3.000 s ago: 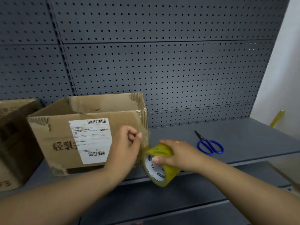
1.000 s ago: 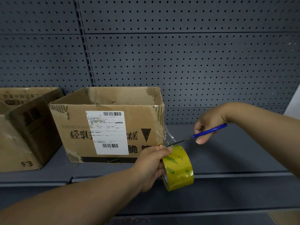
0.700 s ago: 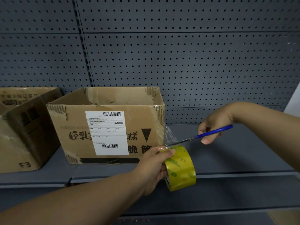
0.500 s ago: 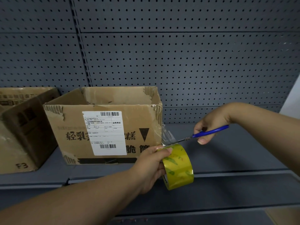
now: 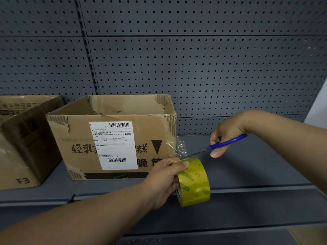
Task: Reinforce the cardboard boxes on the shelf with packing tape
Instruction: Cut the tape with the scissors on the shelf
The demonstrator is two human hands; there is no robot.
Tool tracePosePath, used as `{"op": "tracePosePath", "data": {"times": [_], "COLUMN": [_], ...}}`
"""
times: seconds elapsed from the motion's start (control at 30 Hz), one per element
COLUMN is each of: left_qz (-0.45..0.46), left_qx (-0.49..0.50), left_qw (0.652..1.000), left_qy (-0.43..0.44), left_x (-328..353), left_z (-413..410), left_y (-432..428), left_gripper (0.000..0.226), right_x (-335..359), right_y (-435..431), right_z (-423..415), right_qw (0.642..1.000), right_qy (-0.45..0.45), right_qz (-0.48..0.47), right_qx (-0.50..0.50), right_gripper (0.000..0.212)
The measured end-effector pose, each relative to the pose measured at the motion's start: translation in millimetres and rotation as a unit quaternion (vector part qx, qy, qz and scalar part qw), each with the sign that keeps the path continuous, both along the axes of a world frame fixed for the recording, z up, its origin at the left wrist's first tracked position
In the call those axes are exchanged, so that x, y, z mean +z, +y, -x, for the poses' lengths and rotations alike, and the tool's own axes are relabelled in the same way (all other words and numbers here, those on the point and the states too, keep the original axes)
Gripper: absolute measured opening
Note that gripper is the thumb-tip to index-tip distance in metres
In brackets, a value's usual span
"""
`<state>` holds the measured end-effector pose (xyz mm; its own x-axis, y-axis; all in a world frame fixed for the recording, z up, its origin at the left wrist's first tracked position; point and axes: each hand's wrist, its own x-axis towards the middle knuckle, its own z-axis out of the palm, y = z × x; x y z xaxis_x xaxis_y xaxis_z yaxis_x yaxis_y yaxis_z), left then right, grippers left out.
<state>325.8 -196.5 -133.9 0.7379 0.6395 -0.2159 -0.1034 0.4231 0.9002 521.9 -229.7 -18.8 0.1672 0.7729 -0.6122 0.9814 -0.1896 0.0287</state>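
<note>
Left hand (image 5: 164,181) grips the tape roll (image 5: 193,183); right hand (image 5: 224,135) holds scissors (image 5: 221,145) — blades seemingly at the tape strip (image 5: 180,146).

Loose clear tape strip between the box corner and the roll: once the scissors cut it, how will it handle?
The tape strip already looks crinkled, so probably floppy and very light. Likely sticky: it may curl onto itself or the box. The scissors in the right hand meet it near the roll held by the left hand.
</note>
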Motion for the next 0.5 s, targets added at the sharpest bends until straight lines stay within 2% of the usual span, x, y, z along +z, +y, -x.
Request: {"op": "tracePosePath", "data": {"times": [0.1, 0.27, 0.5], "left_qz": [-0.003, -0.006, 0.024], "left_qx": [-0.004, -0.007, 0.003], "left_qw": [1.0, 1.0, 1.0], "left_qy": [0.006, 0.013, -0.002], "left_x": [-0.1, 2.5, -2.4], "left_z": [-0.6, -3.7, -4.0], "left_y": [0.1, -1.4, -0.9], "left_gripper": [0.021, 0.004, 0.007], "right_x": [-0.4, -7.2, -15.2], "right_y": [-0.3, 3.8, 3.4], "right_z": [1.9, 10.4, 5.3], "right_qw": [1.0, 0.999, 0.997], "right_qy": [0.002, 0.032, 0.03], "right_qz": [-0.007, -0.021, -0.065], "right_qx": [0.004, 0.01, 0.012], "right_gripper": [0.03, 0.026, 0.03]}}
